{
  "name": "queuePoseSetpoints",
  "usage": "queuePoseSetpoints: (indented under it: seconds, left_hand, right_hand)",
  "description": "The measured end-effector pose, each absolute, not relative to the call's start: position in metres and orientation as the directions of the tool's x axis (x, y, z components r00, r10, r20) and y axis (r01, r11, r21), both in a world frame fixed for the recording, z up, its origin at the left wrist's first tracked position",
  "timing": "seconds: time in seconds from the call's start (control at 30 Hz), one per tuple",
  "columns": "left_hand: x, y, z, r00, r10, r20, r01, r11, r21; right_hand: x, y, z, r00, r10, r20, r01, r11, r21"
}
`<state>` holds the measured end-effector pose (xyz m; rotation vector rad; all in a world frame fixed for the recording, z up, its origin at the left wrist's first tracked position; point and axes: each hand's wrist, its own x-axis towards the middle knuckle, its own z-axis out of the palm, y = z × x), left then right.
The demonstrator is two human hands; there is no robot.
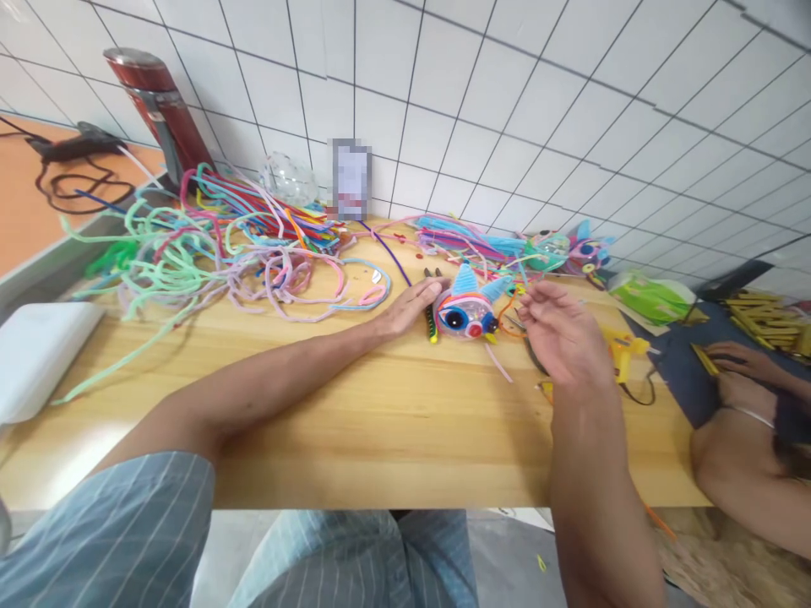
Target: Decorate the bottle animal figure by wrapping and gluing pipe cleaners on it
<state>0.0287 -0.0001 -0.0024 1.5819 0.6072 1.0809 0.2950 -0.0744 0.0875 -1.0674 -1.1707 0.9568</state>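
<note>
A clear ball-shaped animal head (pixel 469 319) with blue pipe-cleaner ears, blue-ringed black eyes and a red nose sits on the wooden table. Beside it, my left hand (pixel 409 311) lies with fingers stretched out; whether the fingertips touch the head is unclear. A dark tool with yellow tips (pixel 432 317) stands out between this hand and the head. To the right, my right hand (pixel 563 333) is raised with its fingers pinched together. Something small and yellow-green shows by the fingertips, too blurred to name. An orange pipe cleaner (pixel 505 317) curves between the head and this hand.
Loose pipe cleaners (pixel 171 262) pile up at left, near a red thermos (pixel 152 105) and a white box (pixel 44 359). More pipe cleaners (pixel 465 241) and another animal head (pixel 589 249) lie along the wall. A yellow glue gun (pixel 624 350) and a co-worker's arm (pixel 741 439) are at right.
</note>
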Motion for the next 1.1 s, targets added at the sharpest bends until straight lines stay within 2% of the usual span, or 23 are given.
queuePoseSetpoints:
  seconds: [0.2, 0.27, 0.37, 0.43, 0.5, 0.57, 0.67, 0.8, 1.0, 1.1]
  left_hand:
    - [0.026, -0.003, 0.001, 0.323, 0.863, 0.388, -0.073, -0.385, 0.92]
    - [0.025, -0.005, 0.008, 0.215, 0.864, 0.455, -0.02, -0.462, 0.887]
    - [0.023, -0.015, 0.026, 0.097, 0.809, 0.579, 0.049, -0.585, 0.809]
    - [0.024, -0.031, 0.04, 0.157, 0.759, 0.632, 0.042, -0.645, 0.763]
    - [0.031, -0.056, 0.051, 0.354, 0.681, 0.641, 0.006, -0.687, 0.727]
    - [0.04, -0.085, 0.057, 0.532, 0.587, 0.61, -0.031, -0.707, 0.707]
    - [0.053, -0.121, 0.053, 0.667, 0.512, 0.541, -0.064, -0.685, 0.726]
    - [0.06, -0.137, 0.04, 0.675, 0.569, 0.469, -0.011, -0.628, 0.778]
    - [0.061, -0.132, 0.028, 0.517, 0.683, 0.516, -0.038, -0.584, 0.811]
    - [0.062, -0.132, 0.022, 0.514, 0.682, 0.521, -0.03, -0.592, 0.805]
  right_hand:
    - [0.281, -0.102, 0.089, 0.138, 0.94, 0.313, 0.075, 0.305, -0.949]
    - [0.273, -0.114, 0.088, 0.162, 0.94, 0.299, 0.057, 0.293, -0.954]
    - [0.26, -0.133, 0.085, 0.265, 0.925, 0.274, -0.011, 0.287, -0.958]
    - [0.251, -0.147, 0.08, 0.328, 0.908, 0.261, -0.042, 0.29, -0.956]
    - [0.243, -0.162, 0.073, 0.367, 0.896, 0.249, -0.063, 0.291, -0.955]
    - [0.237, -0.176, 0.065, 0.384, 0.896, 0.225, -0.104, 0.284, -0.953]
    - [0.23, -0.195, 0.054, 0.381, 0.913, 0.147, -0.203, 0.238, -0.95]
    - [0.224, -0.212, 0.044, 0.37, 0.925, 0.084, -0.26, 0.19, -0.947]
    - [0.216, -0.225, 0.033, 0.381, 0.916, 0.126, -0.243, 0.23, -0.942]
    - [0.214, -0.227, 0.027, 0.405, 0.905, 0.129, -0.263, 0.25, -0.932]
